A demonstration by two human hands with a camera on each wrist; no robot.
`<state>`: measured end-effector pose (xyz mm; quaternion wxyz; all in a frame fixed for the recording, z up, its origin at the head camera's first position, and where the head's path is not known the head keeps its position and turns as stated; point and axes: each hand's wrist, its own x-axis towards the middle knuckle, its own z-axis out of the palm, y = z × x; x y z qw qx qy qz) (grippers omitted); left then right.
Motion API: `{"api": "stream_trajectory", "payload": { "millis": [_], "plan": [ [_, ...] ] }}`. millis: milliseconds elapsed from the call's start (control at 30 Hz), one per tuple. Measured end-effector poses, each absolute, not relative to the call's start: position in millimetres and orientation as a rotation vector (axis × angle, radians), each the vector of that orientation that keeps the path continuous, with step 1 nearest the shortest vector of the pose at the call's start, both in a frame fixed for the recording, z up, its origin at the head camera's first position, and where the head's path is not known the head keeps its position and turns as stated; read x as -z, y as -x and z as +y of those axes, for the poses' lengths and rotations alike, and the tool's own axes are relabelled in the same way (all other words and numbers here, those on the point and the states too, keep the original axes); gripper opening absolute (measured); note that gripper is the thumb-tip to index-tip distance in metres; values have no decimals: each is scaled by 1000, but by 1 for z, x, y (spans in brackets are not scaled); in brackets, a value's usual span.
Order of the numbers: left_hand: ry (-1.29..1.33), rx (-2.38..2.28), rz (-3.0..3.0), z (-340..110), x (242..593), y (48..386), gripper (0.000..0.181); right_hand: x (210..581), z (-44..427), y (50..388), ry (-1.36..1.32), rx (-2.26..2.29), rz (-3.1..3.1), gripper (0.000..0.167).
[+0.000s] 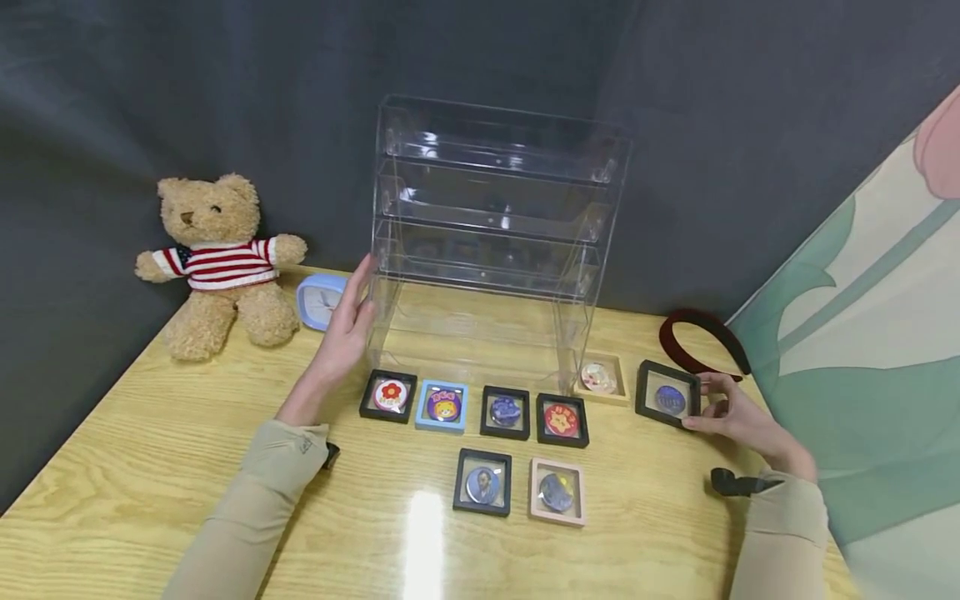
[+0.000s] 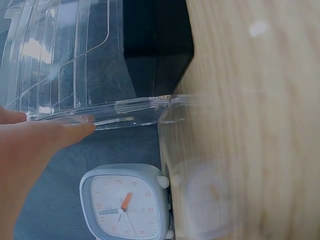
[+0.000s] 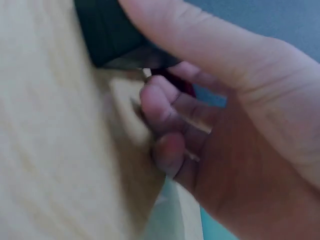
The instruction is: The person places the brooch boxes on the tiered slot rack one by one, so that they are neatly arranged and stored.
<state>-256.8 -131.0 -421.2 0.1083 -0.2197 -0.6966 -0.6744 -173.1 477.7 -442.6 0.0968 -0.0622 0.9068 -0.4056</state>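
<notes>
A clear tiered display stand (image 1: pixel 487 221) stands at the back middle of the table. My left hand (image 1: pixel 351 329) lies along its left side with fingers straight; in the left wrist view the fingers (image 2: pixel 75 132) touch the clear side wall. My right hand (image 1: pixel 738 417) pinches the right edge of a black square display frame (image 1: pixel 649 390) holding a dark blue round badge (image 1: pixel 670 400). The right wrist view shows the thumb (image 3: pixel 200 35) on the black frame (image 3: pixel 110 35), the other fingers curled. Whether the frame touches the table I cannot tell.
Framed badges lie before the stand: black (image 1: pixel 388 396), light blue (image 1: pixel 442 406), black (image 1: pixel 505 412), black (image 1: pixel 562 419), black (image 1: pixel 482 483), pink (image 1: pixel 557 492). A wooden frame (image 1: pixel 601 379) sits at right, near a dark red headband (image 1: pixel 705 333). A teddy bear (image 1: pixel 225 267) and blue clock (image 1: pixel 318 302) stand left.
</notes>
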Motion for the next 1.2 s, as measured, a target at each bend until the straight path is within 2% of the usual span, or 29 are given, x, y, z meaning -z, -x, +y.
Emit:
{"api": "stream_trajectory", "payload": {
  "millis": [400, 667, 800, 1200],
  "plan": [
    [595, 2032, -1988, -126, 425, 258, 64, 445, 467, 168, 240, 1337, 2734, 81],
    [591, 1988, -1969, -123, 429, 257, 65, 441, 467, 159, 343, 1577, 2726, 68],
    [599, 1974, -1962, -122, 427, 256, 65, 433, 466, 159, 273, 1631, 2783, 63],
    [560, 1971, -1994, -123, 426, 252, 66, 397, 432, 161, 188, 1665, 3014, 65]
  ]
}}
